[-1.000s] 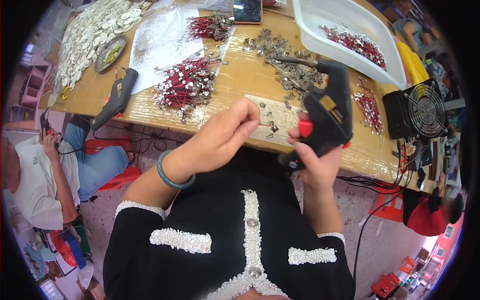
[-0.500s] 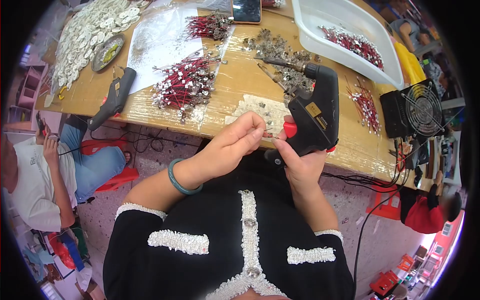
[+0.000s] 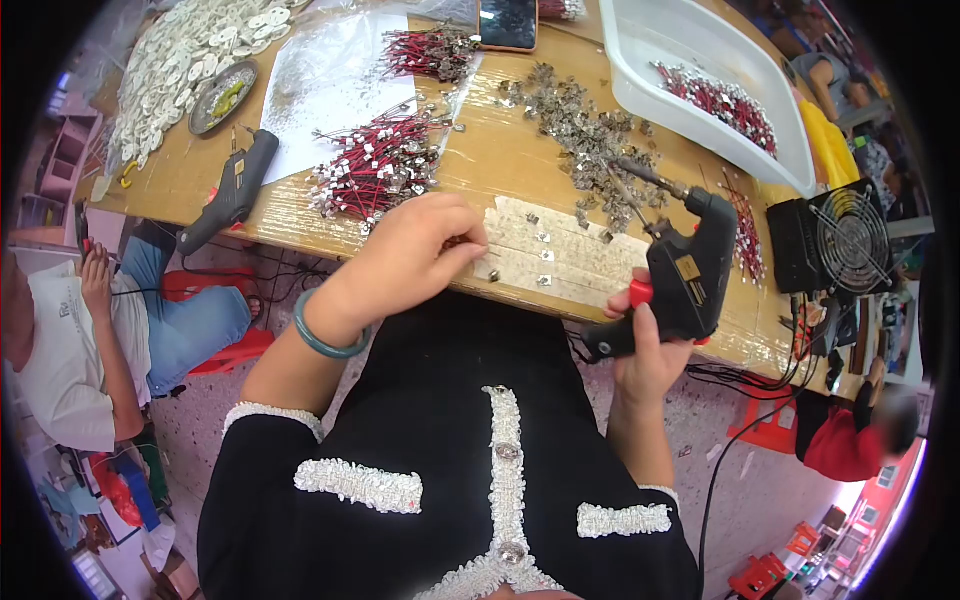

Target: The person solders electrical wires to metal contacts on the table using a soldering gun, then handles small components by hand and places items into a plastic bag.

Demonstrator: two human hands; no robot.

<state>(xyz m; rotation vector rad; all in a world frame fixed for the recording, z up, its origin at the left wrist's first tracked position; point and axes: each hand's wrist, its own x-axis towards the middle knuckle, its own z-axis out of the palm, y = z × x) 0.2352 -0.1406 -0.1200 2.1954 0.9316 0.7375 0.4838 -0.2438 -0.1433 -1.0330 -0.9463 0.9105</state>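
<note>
My left hand [image 3: 412, 255], with a green bangle at the wrist, is closed at the table's front edge. Its fingertips are pressed together, and whatever they hold is too hidden to name. Just beyond it lies a pile of short red wires with white and metal ends [image 3: 375, 165]. My right hand [image 3: 648, 365] grips a black soldering gun [image 3: 690, 270] with a red trigger, its tip pointing up and left over loose small metal clips [image 3: 580, 130]. Between my hands is a pale, stained board [image 3: 595, 262] with several small metal pieces on it.
A white tub [image 3: 625, 75] of red wires stands back right, near a black fan [image 3: 845, 235]. Another soldering gun [image 3: 235, 190] lies left, by a small dish [image 3: 222, 97] and many white discs [image 3: 185, 65]. Cables hang below the edge. A person sits at left.
My hands have come apart. The left moved left and up toward the wire pile; the right carried the soldering gun right and down, uncovering the pale board.
</note>
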